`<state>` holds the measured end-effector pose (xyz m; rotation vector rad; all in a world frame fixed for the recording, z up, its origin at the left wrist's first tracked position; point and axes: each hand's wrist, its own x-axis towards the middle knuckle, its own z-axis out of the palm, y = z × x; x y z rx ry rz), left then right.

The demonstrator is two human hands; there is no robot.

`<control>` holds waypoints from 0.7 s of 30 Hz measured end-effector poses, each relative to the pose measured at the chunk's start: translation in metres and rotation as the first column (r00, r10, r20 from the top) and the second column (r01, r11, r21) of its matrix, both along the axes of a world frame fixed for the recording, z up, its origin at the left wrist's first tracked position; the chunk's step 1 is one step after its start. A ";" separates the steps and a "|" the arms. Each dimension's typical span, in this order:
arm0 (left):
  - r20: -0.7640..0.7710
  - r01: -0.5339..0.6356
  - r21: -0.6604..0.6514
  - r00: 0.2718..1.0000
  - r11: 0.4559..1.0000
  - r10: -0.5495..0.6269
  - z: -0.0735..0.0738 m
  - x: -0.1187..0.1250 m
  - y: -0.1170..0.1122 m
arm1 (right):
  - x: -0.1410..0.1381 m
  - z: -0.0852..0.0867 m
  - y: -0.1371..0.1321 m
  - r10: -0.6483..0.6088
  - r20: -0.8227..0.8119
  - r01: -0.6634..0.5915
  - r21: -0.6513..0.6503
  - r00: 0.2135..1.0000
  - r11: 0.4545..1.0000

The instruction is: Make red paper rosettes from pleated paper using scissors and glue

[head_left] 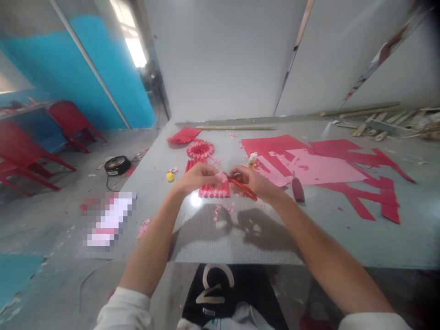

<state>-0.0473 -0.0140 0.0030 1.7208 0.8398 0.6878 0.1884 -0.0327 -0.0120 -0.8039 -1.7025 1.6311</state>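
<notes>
My left hand (199, 178) pinches a small pink paper piece (221, 176) above the tabletop. In my right hand (253, 181) is a pair of red-handled scissors (244, 189), its tips close to that paper and partly hidden by the fingers. Just under both hands lies a pleated red paper (213, 191) with a pink zigzag edge. Beyond the left hand rests a round, folded red-and-pink paper rosette (200, 150). Small pink paper scraps (220, 211) are scattered below the hands.
A white glue bottle (252, 159) stands past my right hand; a yellow cap (170, 177) lies left. Rightward are red sheets (268, 143), a pink sheet (323, 167) and a dark red pointed tool (298, 189). Sticks (378, 123) pile at the back right. Red chairs (70, 121) stand left.
</notes>
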 end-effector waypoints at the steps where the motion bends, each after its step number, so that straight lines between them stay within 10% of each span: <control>1: 0.016 0.002 -0.004 1.000 1.000 -0.002 -0.001 0.003 0.000 | -0.001 0.000 0.000 -0.004 -0.026 0.004 -0.011 1.000 1.000; 21: 0.226 -0.103 0.030 0.970 0.994 0.094 -0.013 0.019 -0.001 | -0.006 -0.005 0.002 -0.080 -0.099 0.083 0.035 0.992 0.996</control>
